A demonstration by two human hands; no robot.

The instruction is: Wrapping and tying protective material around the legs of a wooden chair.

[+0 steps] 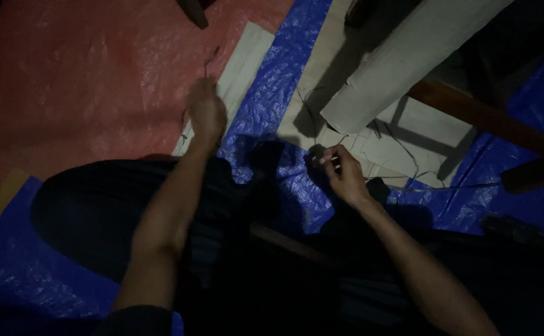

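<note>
Our left hand (207, 112) pinches a thin dark thread (212, 59) running straight up from its grip. Our right hand (341, 175) pinches another strand; the pale woven strip (241, 74) lies just right of the left grip.

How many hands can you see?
2. The left hand reaches out over the pale cloth strip beside the red sheet. The right hand pinches something small above the blue tarp. More may hide in the dark.

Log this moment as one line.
left hand: pinching dark thread | right hand: fingers at pale fabric | blue tarp beneath
</note>
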